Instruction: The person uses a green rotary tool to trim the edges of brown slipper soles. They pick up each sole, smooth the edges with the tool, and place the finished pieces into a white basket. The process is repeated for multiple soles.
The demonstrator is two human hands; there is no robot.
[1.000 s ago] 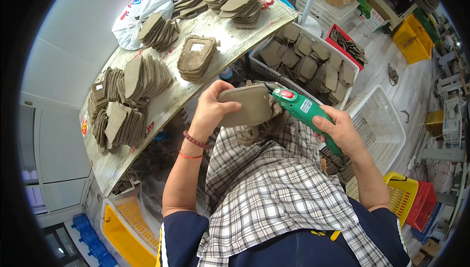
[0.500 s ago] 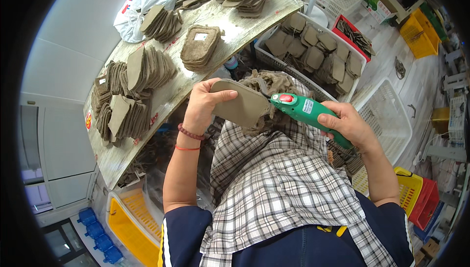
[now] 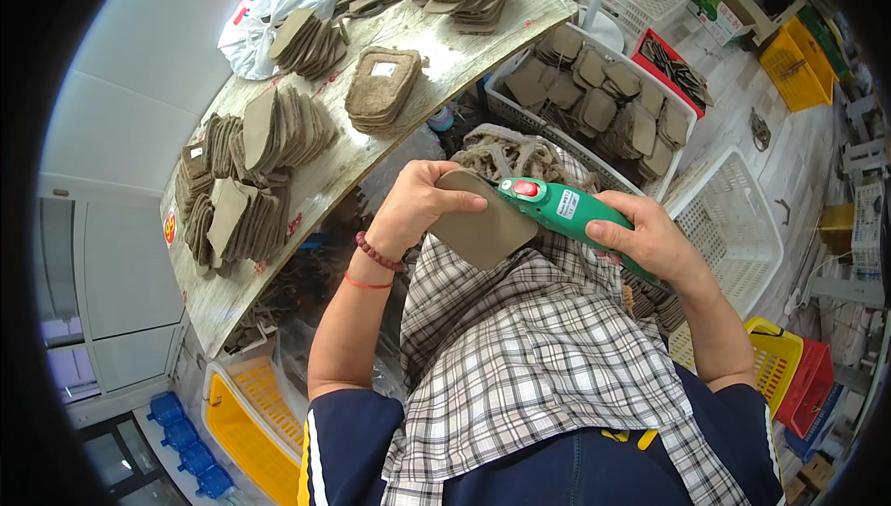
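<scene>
My left hand (image 3: 416, 204) is closed on a flat olive-brown fabric pad (image 3: 484, 233) with rounded corners, thumb lying across its upper face. My right hand (image 3: 642, 235) wraps round the green body of a handheld electric cutter (image 3: 568, 211) with a red button. The cutter's head meets the pad's upper right edge; its blade is hidden there. Behind the pad, a heap of brown fabric trimmings (image 3: 524, 153) lies on my checked apron (image 3: 520, 357).
On the worn table (image 3: 320, 176) ahead and left stand stacks of similar pads (image 3: 274, 135) and a tied white plastic bag (image 3: 276, 19). A white crate (image 3: 682, 130) holds more pads at right. Beside it are a red box (image 3: 670, 70) and another white basket (image 3: 733, 227).
My left hand has turned the pad and moved it slightly right. The cutter has shifted a little left along its edge. Trimmings no longer hang over the pad's right side.
</scene>
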